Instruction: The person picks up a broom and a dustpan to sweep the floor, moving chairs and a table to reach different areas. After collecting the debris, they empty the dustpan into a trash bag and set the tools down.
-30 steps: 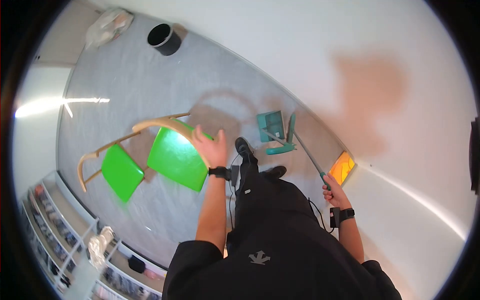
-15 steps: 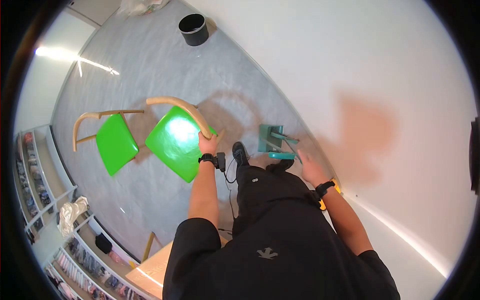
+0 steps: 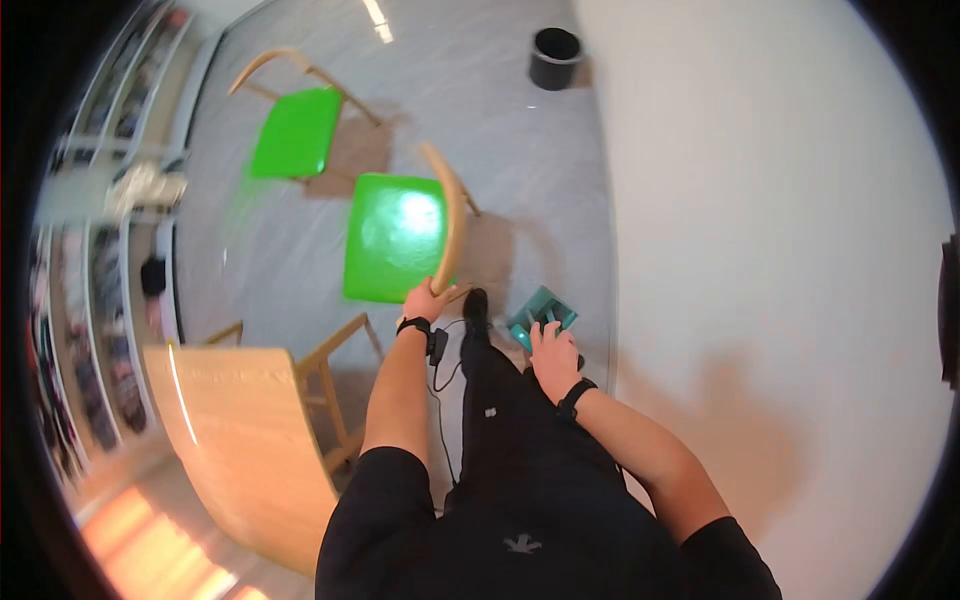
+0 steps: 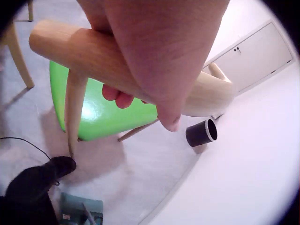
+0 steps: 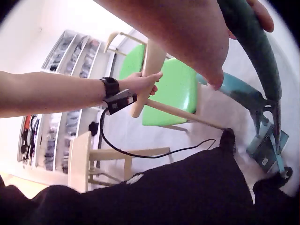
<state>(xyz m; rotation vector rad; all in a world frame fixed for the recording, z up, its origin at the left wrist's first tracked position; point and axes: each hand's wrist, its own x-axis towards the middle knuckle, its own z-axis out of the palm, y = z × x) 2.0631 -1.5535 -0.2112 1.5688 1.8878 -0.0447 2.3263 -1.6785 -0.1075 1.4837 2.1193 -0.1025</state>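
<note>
My left hand point(image 3: 428, 303) grips the end of the curved wooden backrest point(image 3: 455, 225) of a green-seated chair point(image 3: 395, 238). In the left wrist view, the fingers of my left hand point(image 4: 164, 51) wrap under the thick wooden rail point(image 4: 93, 51), above the green seat point(image 4: 112, 115). My right hand point(image 3: 556, 362) is in front of my legs, beside a teal dustpan point(image 3: 545, 300) on the floor. In the right wrist view, my right hand point(image 5: 187, 37) holds a dark green handle point(image 5: 258, 51), with a teal curved piece point(image 5: 234, 89) beside it and the dustpan point(image 5: 263, 149) below.
Another green chair point(image 3: 298, 135) stands farther left, and a wooden table point(image 3: 240, 440) with a wooden chair point(image 3: 325, 385) is at lower left. A black bin point(image 3: 555, 60) stands near the white wall point(image 3: 760, 200) on the right. Shelves point(image 3: 105, 330) line the left side.
My left hand has gone from above the chair's backrest to gripping its end. My right hand has moved left, closer to the dustpan. The head view has turned, bringing the table in.
</note>
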